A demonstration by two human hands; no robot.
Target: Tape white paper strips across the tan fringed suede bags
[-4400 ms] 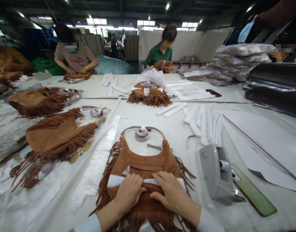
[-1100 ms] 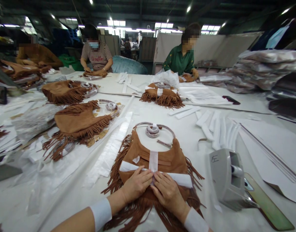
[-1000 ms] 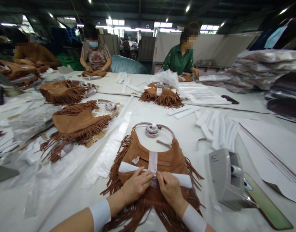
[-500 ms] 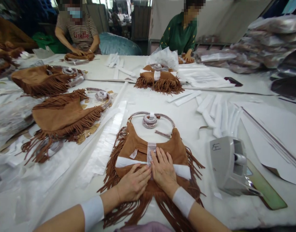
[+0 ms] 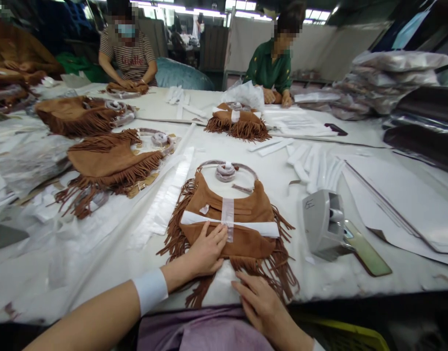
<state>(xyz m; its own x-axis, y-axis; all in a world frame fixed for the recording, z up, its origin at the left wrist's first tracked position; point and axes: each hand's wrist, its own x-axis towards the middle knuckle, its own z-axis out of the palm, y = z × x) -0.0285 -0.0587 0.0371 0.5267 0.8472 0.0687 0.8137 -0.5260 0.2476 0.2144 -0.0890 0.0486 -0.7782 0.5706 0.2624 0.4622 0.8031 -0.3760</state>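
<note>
Surveying the largest first: dim workroom, windows and tube lights at the rear, pale partition (image 5: 246, 46) behind, big teal sack (image 5: 183, 74) left of it. White tabletop (image 5: 278, 187) fills most of the view, its near edge close to the person's mauve clothing (image 5: 202, 331). Co-workers at its far side: one in brown (image 5: 21, 44), one in a striped shirt (image 5: 127, 53), one in green (image 5: 271, 63). Far right, stacked wrapped packets (image 5: 388, 85); dark bundle (image 5: 425, 114) in front. Fringed brown bag (image 5: 246, 244) lies flat at centre, nearest the person, handle pointing away. Left hand (image 5: 208, 247): palm down on the lower bag, fingers extended and slightly parted, tips around the white strip (image 5: 253, 228) and next to the clear tape (image 5: 227, 207). Right hand (image 5: 262, 300): off the bag body, low beside the hanging fringe, near the tabletop edge, fingers loosely extended; contact with fringe cannot be told. Grey dispenser (image 5: 321, 226) stands right of the bag, green phone (image 5: 370, 253) beside it. Strip runs across the bag; tape crosses it upright. Smallest: wrapped coil (image 5: 225, 172) inside the handle's arc.
</note>
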